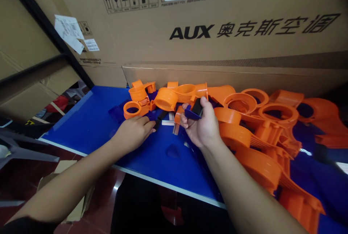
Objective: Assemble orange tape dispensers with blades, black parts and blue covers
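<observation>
My right hand (pixel 202 127) is closed around a small blue plastic part (pixel 192 113) with a black block (pixel 199 107) against it. My left hand (pixel 135 132) is lower on the table, its thumb and fingertips pinched at a narrow black piece (pixel 160 119). Just beyond that hand stands an orange tape dispenser frame (pixel 132 110) with a round ring. Between the hands lie a pale strip (pixel 166 122) and a short metallic strip (pixel 175 129). Another orange dispenser frame (pixel 165 99) rests behind them.
Many orange dispenser frames (pixel 261 161) are heaped along the right side and back of the blue table (pixel 89 125). A large cardboard box (pixel 130 38) walls off the back. A black metal post (pixel 51 27) rises at left. An opened carton (pixel 78 205) sits on the floor.
</observation>
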Available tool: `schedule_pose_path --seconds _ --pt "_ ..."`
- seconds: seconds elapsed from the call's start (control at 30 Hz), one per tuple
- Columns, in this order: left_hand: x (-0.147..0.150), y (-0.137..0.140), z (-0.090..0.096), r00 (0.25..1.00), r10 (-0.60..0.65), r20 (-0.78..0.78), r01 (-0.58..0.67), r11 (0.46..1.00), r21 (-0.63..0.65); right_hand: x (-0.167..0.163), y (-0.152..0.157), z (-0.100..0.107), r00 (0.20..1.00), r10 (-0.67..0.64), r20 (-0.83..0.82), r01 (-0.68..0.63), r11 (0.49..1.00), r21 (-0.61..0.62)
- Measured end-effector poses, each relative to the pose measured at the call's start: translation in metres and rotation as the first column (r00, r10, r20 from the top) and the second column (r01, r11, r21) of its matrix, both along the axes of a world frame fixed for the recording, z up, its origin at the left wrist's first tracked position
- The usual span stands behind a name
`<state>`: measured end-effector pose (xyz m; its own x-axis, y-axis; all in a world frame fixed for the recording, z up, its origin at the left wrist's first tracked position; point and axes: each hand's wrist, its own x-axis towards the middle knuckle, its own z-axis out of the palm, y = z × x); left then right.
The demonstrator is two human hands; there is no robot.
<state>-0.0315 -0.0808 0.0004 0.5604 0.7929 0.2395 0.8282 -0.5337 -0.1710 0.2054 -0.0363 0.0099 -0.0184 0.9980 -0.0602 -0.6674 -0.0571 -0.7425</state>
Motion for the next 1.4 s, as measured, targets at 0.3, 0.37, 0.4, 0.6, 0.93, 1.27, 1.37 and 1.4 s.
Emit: schedule_pose_path --seconds 0.3,0.37,0.4,0.6,0.93,1.27,1.37,1.4 --pt "0.008 0.002 0.002 0.967 0.224 -0.124 -0.239 0.963 -0.123 -0.002 0.0 0.002 0.999 0.02 0.039 -0.019 1.0 -0.024" --pt "0.012 0.003 0.002 0.965 0.22 -0.141 -0.237 0.964 -0.121 -0.001 -0.001 0.002 1.0 0.008 0.028 -0.007 1.0 -0.028" --pt "0.014 0.003 0.002 0.965 0.219 -0.146 -0.236 0.965 -0.115 -0.001 -0.001 0.003 1.0 -0.001 0.021 0.001 1.0 -0.031" --pt "0.018 0.002 0.013 0.954 0.264 -0.141 -0.271 0.962 -0.033 0.001 0.0 0.002 1.0 0.028 0.006 -0.028 0.998 -0.057" --pt "-0.02 0.013 0.07 0.843 0.265 0.468 -0.315 0.948 0.031 0.003 -0.002 0.005 0.998 0.056 0.011 -0.056 0.998 0.019" --pt "-0.01 0.07 0.056 0.035 0.2 0.979 -0.125 0.973 -0.194 0.009 -0.006 0.002 0.992 0.004 0.124 -0.025 0.985 0.172" --pt "0.001 0.083 0.051 -0.05 0.245 0.968 -0.031 0.969 -0.247 0.01 -0.008 0.0 0.99 -0.019 0.141 -0.011 0.979 0.206" --pt "0.005 0.086 0.05 -0.075 0.243 0.967 -0.015 0.969 -0.245 0.011 -0.008 -0.001 0.99 -0.026 0.142 -0.006 0.976 0.215"
